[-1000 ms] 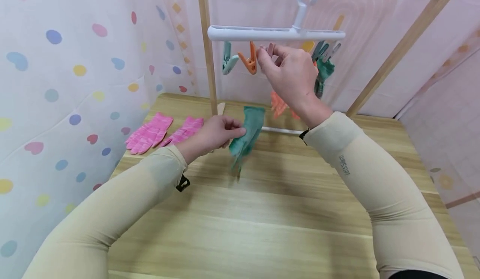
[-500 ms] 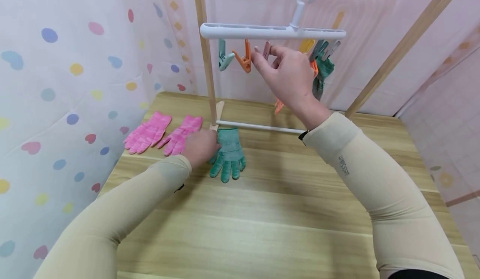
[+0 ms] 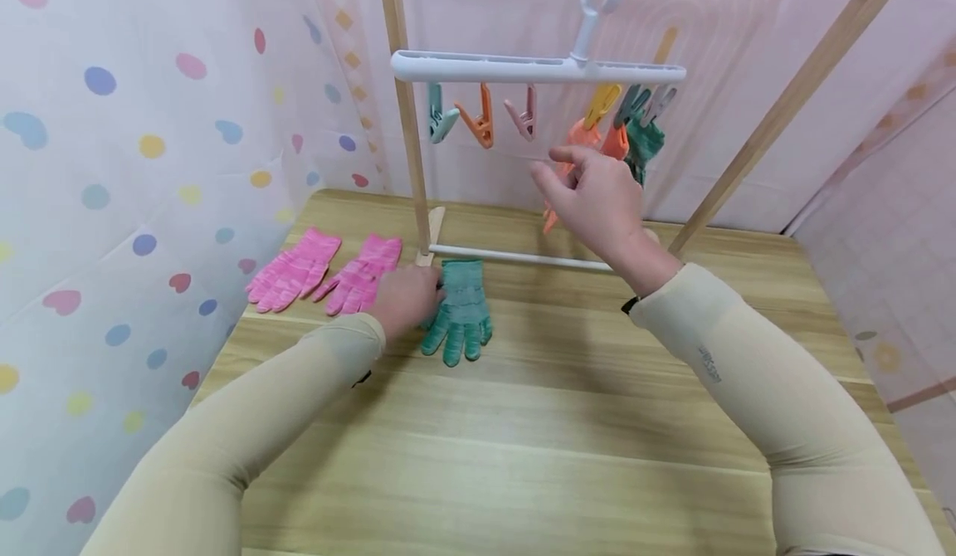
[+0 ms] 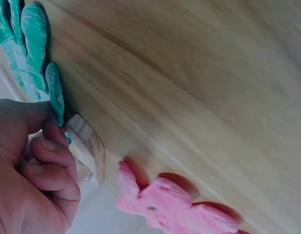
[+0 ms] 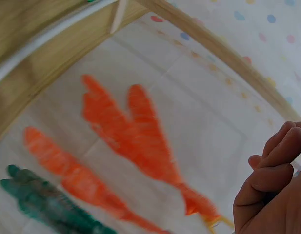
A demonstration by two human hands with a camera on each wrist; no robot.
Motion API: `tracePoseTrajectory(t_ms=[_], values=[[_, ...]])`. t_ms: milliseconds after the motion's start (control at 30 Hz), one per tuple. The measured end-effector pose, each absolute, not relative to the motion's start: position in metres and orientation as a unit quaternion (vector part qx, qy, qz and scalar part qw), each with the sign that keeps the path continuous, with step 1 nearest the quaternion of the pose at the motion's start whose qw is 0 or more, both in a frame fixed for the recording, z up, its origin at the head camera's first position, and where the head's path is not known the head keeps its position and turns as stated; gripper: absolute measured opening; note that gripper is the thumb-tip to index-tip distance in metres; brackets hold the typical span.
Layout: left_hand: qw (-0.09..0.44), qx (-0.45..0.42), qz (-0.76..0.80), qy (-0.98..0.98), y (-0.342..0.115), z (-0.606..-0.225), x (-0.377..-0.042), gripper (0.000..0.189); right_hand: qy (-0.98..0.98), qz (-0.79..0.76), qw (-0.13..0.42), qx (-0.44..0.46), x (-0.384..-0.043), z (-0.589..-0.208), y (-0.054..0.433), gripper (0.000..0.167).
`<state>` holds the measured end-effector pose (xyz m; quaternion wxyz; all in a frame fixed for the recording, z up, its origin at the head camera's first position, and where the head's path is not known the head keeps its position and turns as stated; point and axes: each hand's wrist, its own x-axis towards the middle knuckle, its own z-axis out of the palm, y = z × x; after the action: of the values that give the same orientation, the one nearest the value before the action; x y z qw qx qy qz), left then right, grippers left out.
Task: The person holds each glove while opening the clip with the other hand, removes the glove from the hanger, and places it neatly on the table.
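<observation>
A green glove (image 3: 461, 307) lies flat on the wooden table, fingers toward me. My left hand (image 3: 407, 297) pinches it at its left edge; the left wrist view shows thumb and curled fingers at the glove's thumb. My right hand (image 3: 597, 199) is in the air below the white hanger (image 3: 493, 68), holding nothing, its fingers loosely bent. Above and left of it hang a pink clothespin (image 3: 526, 114), an orange clothespin (image 3: 481, 116) and a mint clothespin (image 3: 439, 116). Orange gloves (image 5: 133, 129) and another green glove (image 3: 644, 143) hang clipped at the hanger's right side.
Two pink gloves (image 3: 295, 270) lie on the table at the left, close to my left hand. A wooden rack (image 3: 402, 108) carries the hanger, with a white lower rod (image 3: 515, 256) just behind the green glove. Patterned cloth walls (image 3: 142, 166) enclose the table.
My left hand has lowered the green glove from midair onto the table. My right hand has come off the pink clothespin and moved down and right.
</observation>
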<state>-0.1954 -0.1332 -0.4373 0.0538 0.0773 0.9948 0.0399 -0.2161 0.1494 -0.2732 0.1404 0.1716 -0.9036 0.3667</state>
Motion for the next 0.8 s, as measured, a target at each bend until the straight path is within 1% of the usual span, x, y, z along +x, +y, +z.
tracePoseTrajectory(t_ms=[100, 233, 367, 433, 500, 633, 700, 800], values=[[0.050, 0.079, 0.049, 0.994, -0.134, -0.438, -0.194, 0.019, -0.901, 0.374, 0.142, 0.165, -0.216, -0.282, 0.161, 0.046], [0.029, 0.082, 0.067, 0.994, -0.134, -0.439, -0.194, 0.022, -0.901, 0.382, 0.135, 0.155, -0.216, -0.293, 0.175, 0.044], [0.014, 0.080, 0.102, 0.991, -0.119, -0.428, -0.196, 0.027, -0.901, 0.388, 0.129, 0.147, -0.214, -0.297, 0.189, 0.043], [0.001, 0.087, 0.112, 0.990, -0.104, -0.414, -0.197, 0.031, -0.897, 0.396, 0.140, 0.140, -0.215, -0.293, 0.195, 0.043], [-0.016, 0.097, 0.121, 0.988, -0.084, -0.395, -0.199, 0.037, -0.889, 0.405, 0.167, 0.133, -0.220, -0.285, 0.199, 0.042], [-0.073, 0.118, 0.134, 0.981, -0.038, -0.356, -0.211, 0.052, -0.881, 0.414, 0.204, 0.104, -0.234, -0.263, 0.200, 0.046], [-0.101, 0.115, 0.134, 0.979, -0.017, -0.341, -0.219, 0.061, -0.884, 0.408, 0.207, 0.093, -0.242, -0.254, 0.198, 0.048], [-0.116, 0.097, 0.137, 0.979, 0.008, -0.326, -0.229, 0.070, -0.891, 0.401, 0.195, 0.082, -0.248, -0.248, 0.194, 0.050]])
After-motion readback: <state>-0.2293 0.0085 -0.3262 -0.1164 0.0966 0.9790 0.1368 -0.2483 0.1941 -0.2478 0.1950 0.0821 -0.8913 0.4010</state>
